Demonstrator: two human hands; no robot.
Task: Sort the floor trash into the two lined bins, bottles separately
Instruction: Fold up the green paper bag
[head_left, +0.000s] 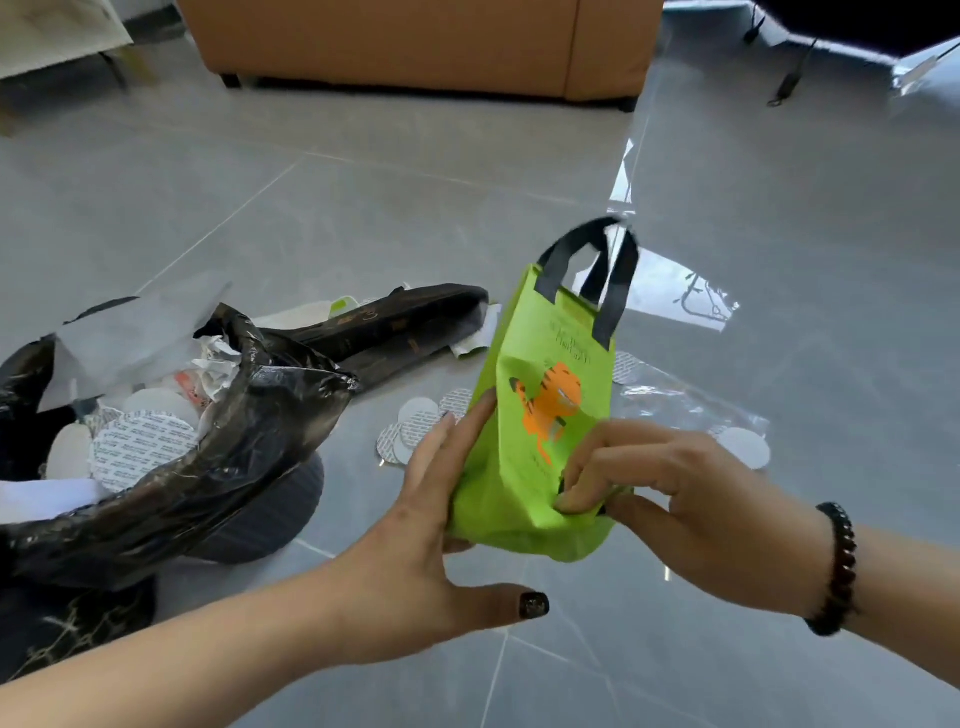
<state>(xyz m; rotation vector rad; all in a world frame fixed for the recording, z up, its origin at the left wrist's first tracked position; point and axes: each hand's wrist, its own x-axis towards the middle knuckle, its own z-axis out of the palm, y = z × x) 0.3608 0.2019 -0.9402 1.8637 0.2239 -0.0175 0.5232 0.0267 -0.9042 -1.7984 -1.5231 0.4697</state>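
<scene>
A small green tote bag (540, 405) with black handles and an orange tiger print is held upright above the floor in the middle of the view. My left hand (431, 525) lies flat against its left side with straight fingers. My right hand (670, 499) pinches the bag's lower right edge with curled fingers. At the left stands a bin lined with a black bag (218, 467), holding foil seal discs and crumpled paper. More foil seal discs (415, 431) lie on the floor behind the tote.
A flattened dark paper bag (384, 327) lies on the grey tiles behind the bin. Clear plastic wrap (680, 400) and a white disc (743, 447) lie to the right. A tan sofa (415, 47) stands at the back.
</scene>
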